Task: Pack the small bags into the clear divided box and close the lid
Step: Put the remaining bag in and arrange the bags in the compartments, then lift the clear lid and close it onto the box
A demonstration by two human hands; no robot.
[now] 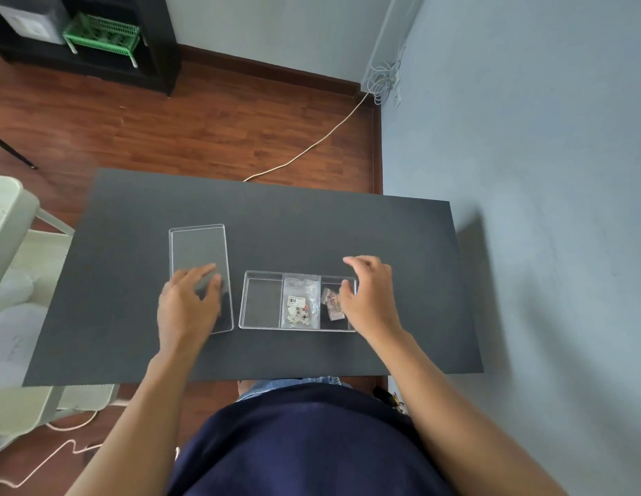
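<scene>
Your left hand (187,302) rests spread on the lid (200,277) left of the box (297,301), ready to lift it; right hand (370,294) hovers loosely open above 2 bags (300,301).

Bare table (312,230) beyond the lid (199,252) and divided box (263,302); wall (544,173) crowds the right.

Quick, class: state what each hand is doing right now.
Left hand: open, fingers resting on the clear lid, not gripping.
Right hand: open, over the right end of the divided box, holding nothing.
</scene>
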